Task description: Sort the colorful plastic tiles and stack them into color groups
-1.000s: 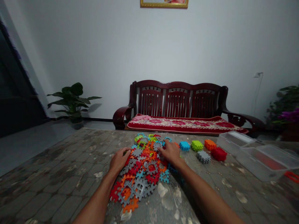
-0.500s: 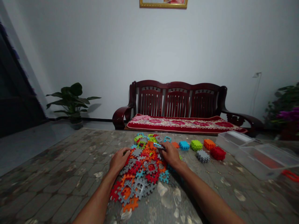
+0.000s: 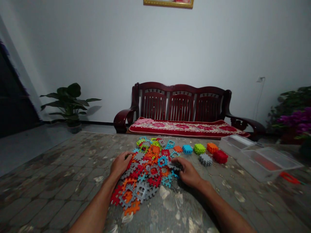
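Note:
A heap of toothed plastic interlocking tiles (image 3: 153, 171) in red, orange, grey, blue and green lies on the table, some with window-like cut-outs. My right hand (image 3: 190, 173) is closed on a grey interlocking tile (image 3: 175, 166) at the heap's right side, thumb and fingers at its edge. At the left edge of the heap, my left hand (image 3: 120, 164) has its fingers curled beside red tiles; a dark bit shows between them, too small to name. A blue frame tile (image 3: 162, 160) lies on the heap, left of my right hand.
Sorted stacks stand to the right: blue (image 3: 187, 149), green (image 3: 199, 149), orange (image 3: 212, 148), grey (image 3: 205, 159) and red (image 3: 220, 156). Beyond them are clear plastic boxes (image 3: 259, 173) and a red-orange item (image 3: 290, 177). A wooden bench (image 3: 181, 97) stands behind the patterned table (image 3: 80, 181).
My right hand has let go of a blue frame tile, which now lies on the heap, and has taken hold of a grey tile nearer me. The view has turned slightly right.

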Motion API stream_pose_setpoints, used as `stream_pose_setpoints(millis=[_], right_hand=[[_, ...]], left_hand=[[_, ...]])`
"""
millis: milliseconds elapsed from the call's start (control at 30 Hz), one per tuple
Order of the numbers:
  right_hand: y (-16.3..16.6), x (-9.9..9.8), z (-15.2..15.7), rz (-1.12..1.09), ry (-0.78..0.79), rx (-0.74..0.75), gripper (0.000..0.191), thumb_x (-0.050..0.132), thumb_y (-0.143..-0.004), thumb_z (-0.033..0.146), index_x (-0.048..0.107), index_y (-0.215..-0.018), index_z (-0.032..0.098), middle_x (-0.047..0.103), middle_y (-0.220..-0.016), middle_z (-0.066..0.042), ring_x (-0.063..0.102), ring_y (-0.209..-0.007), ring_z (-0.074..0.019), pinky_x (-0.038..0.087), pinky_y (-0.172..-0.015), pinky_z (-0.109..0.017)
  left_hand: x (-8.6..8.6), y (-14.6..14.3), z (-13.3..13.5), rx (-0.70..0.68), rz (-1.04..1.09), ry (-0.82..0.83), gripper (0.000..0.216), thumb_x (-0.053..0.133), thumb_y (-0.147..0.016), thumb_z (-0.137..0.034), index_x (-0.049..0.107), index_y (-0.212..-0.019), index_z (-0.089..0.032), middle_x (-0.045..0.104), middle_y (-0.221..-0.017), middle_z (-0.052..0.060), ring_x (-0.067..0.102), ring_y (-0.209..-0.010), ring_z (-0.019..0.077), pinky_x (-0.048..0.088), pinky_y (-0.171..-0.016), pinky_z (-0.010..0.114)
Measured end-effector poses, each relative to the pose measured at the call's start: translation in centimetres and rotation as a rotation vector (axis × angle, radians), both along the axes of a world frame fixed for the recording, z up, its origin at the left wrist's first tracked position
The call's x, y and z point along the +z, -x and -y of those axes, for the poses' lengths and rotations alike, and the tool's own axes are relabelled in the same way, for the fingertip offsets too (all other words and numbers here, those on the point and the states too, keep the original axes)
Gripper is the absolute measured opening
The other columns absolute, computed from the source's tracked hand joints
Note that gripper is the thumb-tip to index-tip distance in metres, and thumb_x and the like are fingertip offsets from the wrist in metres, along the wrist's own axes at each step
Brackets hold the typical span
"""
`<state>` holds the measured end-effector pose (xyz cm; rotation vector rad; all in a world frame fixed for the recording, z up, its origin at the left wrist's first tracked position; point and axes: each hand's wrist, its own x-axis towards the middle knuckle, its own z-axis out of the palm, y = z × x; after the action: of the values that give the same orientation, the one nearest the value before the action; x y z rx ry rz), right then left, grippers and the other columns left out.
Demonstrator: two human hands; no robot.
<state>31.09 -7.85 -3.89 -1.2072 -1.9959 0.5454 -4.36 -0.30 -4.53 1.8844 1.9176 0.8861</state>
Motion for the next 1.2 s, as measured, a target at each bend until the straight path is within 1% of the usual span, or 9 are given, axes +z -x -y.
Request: stream_pose_setpoints(millis=[133,267,367,533,600,700,800,967,1200], right_hand=[[-0.3,0.4,0.2,0.005,0.061,-0.02,0.076,0.055,-0.06,0.005,0.063,-0.133,0.022,0.067,-0.135,-0.01,0.062,-0.126,-0.0276,0.046,-0.112,-0.049],[0.2,0.9,0.5,0.164,0.0,-0.117,0.057,0.066,-0.077,0.026,0.063,-0.134,0.022,0.067,-0.133,-0.012,0.06,-0.124,-0.0302,0.044,-0.109,-0.049],[1.0,1.1,0.8,0.324,-0.065,-0.132,0.053,0.069,-0.084,0.035,0.063,-0.135,0.021,0.07,-0.128,-0.012,0.06,-0.119,-0.0299,0.044,-0.105,-0.046],[1.6,0.9,0.9,0.374,-0.084,-0.144,0.026,0.055,-0.098,0.03,0.072,-0.117,0.023,0.075,-0.114,-0.008,0.065,-0.11,-0.0241,0.046,-0.1,-0.038],[1.3,0.8,0.5,0.316,-0.102,-0.189,0.028,0.049,-0.101,0.03,0.074,-0.111,0.024,0.076,-0.109,-0.007,0.068,-0.105,-0.0224,0.048,-0.096,-0.035],[-0.3,0.8,-0.4,0.184,-0.111,-0.373,0.034,0.046,-0.1,0.031,0.07,-0.123,0.025,0.077,-0.112,-0.008,0.07,-0.102,-0.0229,0.053,-0.091,-0.035],[-2.9,0.7,-1.3,0.153,-0.089,-0.53,0.042,0.045,-0.098,0.029,0.066,-0.133,0.024,0.076,-0.119,-0.009,0.071,-0.107,-0.0248,0.053,-0.096,-0.038],[-6.3,-0.1,-1.8,0.275,-0.039,-0.532,0.044,0.042,-0.095,0.02,0.068,-0.129,0.02,0.073,-0.125,-0.012,0.067,-0.117,-0.026,0.05,-0.102,-0.039],[-5.7,-0.7,-1.0,0.365,-0.102,-0.542,0.056,0.051,-0.082,0.012,0.064,-0.136,0.021,0.068,-0.133,-0.012,0.061,-0.125,-0.0278,0.045,-0.108,-0.039]], left_hand=[[0.1,-0.1,0.1,0.01,0.007,-0.004,0.034,0.049,-0.092,-0.036,0.078,-0.107,-0.026,0.078,-0.12,0.003,0.07,-0.111,0.0227,0.05,-0.096,0.031],[0.1,-0.1,0.1,0.01,0.015,-0.005,0.034,0.049,-0.092,-0.036,0.079,-0.105,-0.027,0.079,-0.119,0.003,0.07,-0.11,0.0225,0.051,-0.095,0.031],[0.0,0.0,0.0,0.011,0.018,-0.023,0.034,0.049,-0.091,-0.036,0.079,-0.103,-0.027,0.079,-0.116,0.002,0.071,-0.108,0.0225,0.051,-0.094,0.031],[-0.2,0.2,-0.3,0.011,-0.001,-0.011,0.037,0.048,-0.091,-0.039,0.079,-0.105,-0.026,0.079,-0.118,0.004,0.071,-0.109,0.0241,0.051,-0.095,0.033],[-0.2,0.3,-0.4,0.003,-0.002,-0.001,0.037,0.047,-0.091,-0.04,0.079,-0.105,-0.027,0.079,-0.118,0.004,0.071,-0.108,0.0241,0.052,-0.093,0.033],[-0.2,0.3,-0.4,-0.009,0.003,-0.009,0.036,0.047,-0.09,-0.039,0.079,-0.103,-0.028,0.08,-0.116,0.002,0.071,-0.108,0.0229,0.052,-0.093,0.031],[-0.2,0.3,-0.4,-0.007,-0.01,-0.013,0.036,0.047,-0.09,-0.04,0.079,-0.102,-0.028,0.08,-0.117,0.002,0.071,-0.109,0.0227,0.051,-0.094,0.03],[-0.3,0.4,-0.5,-0.005,-0.018,-0.024,0.038,0.046,-0.09,-0.041,0.079,-0.103,-0.027,0.079,-0.118,0.004,0.071,-0.111,0.0239,0.051,-0.097,0.032],[-0.7,0.6,-0.8,-0.021,-0.013,-0.004,0.04,0.045,-0.09,-0.041,0.078,-0.107,-0.026,0.078,-0.121,0.005,0.07,-0.112,0.0249,0.051,-0.097,0.033]])
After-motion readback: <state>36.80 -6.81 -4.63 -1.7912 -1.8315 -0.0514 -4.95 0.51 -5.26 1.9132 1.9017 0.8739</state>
